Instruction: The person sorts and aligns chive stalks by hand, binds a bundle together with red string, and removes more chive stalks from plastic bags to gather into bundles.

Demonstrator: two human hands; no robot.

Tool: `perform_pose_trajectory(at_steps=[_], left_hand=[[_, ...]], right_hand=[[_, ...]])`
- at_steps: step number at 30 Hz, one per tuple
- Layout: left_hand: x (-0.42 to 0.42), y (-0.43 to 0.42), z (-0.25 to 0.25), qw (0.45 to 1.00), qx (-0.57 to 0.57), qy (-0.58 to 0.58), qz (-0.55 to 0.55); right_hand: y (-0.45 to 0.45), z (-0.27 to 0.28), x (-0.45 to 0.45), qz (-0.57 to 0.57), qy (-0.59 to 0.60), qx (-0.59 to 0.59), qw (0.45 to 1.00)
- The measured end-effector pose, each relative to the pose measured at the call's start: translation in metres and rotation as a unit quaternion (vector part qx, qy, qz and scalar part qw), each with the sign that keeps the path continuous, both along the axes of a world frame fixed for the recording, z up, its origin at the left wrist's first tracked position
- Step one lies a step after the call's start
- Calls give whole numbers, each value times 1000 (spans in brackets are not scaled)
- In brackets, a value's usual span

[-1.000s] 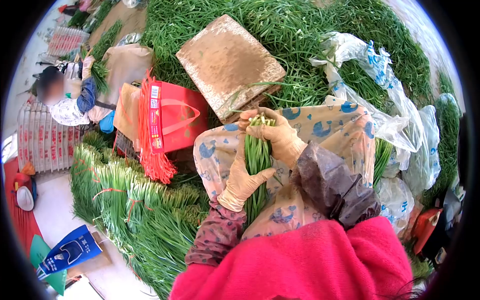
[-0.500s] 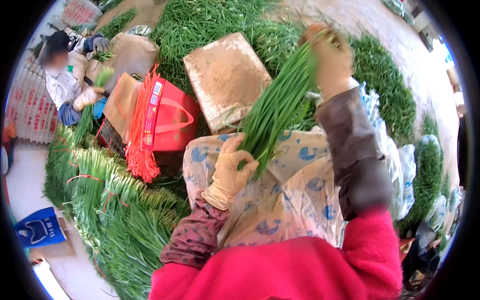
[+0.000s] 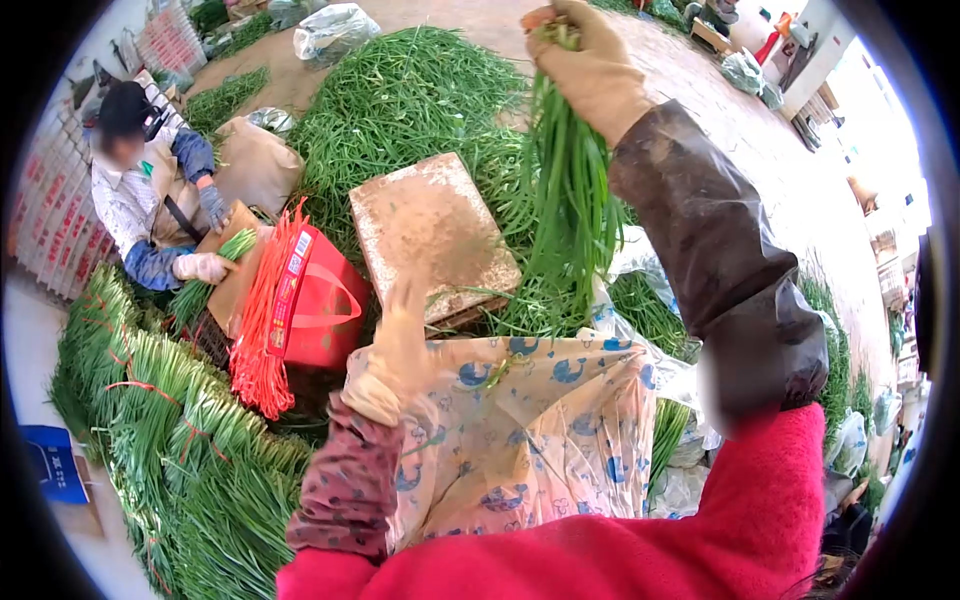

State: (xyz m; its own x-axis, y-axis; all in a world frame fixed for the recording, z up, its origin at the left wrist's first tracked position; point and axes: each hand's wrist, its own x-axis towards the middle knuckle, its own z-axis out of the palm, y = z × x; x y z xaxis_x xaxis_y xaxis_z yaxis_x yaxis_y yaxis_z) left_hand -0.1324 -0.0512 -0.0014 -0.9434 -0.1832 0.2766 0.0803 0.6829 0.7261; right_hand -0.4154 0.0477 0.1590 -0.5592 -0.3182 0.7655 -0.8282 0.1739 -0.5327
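High at the top centre, my right hand [image 3: 590, 70], in a tan glove, is closed around the pale stem ends of a bunch of green stalks [image 3: 572, 200], whose leaves hang down. My left hand [image 3: 395, 350], in a cream glove, is smeared by motion over the left edge of the patterned apron cloth [image 3: 540, 430]; its fingers cannot be made out. Beyond it lies a dirt-covered board [image 3: 430, 230]. A few loose green bits hang over the cloth.
A red bag [image 3: 325, 310] with red ties [image 3: 262, 350] stands left of the board. Tied bundles [image 3: 150, 400] lie at lower left. A co-worker [image 3: 140, 190] holds stalks at upper left. A leafy heap [image 3: 410, 100] is behind, and plastic sheeting [image 3: 640, 255] lies at right.
My right hand has risen with the bunch, which now hangs down, clear of my left hand. My left hand has let go of the leaf ends. The co-worker's hands have moved to the brown board.
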Motion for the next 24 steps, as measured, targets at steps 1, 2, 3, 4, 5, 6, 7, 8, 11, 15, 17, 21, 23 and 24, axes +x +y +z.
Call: perform_pose_trajectory(at_steps=[1,2,3,4,5,6,7,8,11,15,17,21,23,24], left_hand=[[-13,-7,14,998,5,68,-13],[-26,-13,29,990,9,136,-25],[-37,-12,54,985,46,164,-26],[-48,-6,79,978,82,192,-28],[-60,-3,96,977,50,209,-11],[-68,0,105,974,16,226,5],[-72,1,109,975,13,223,7],[-77,4,111,967,44,250,-11],[-88,12,106,932,143,326,-69],[-70,20,57,872,436,206,-88],[-46,31,52,817,561,95,-91],[-19,42,42,737,657,5,-158],[-15,43,35,719,673,-48,-170],[-15,45,27,709,681,-61,-170]], right_hand=[[-9,-5,8,4,-2,0,1000],[-19,-10,17,72,-61,6,995],[-27,-13,26,141,-120,12,983],[-28,-8,44,146,-124,9,981],[-22,5,72,136,-141,43,980],[-18,15,96,127,-157,76,976],[-20,20,112,73,-150,70,984],[-20,24,117,74,-152,66,983],[-19,27,130,112,-320,89,936],[-2,19,157,80,-317,267,907],[4,-5,144,137,-284,323,892],[29,-2,155,189,-234,449,842],[39,-12,160,165,-153,470,854],[37,-52,151,173,-45,313,933]])
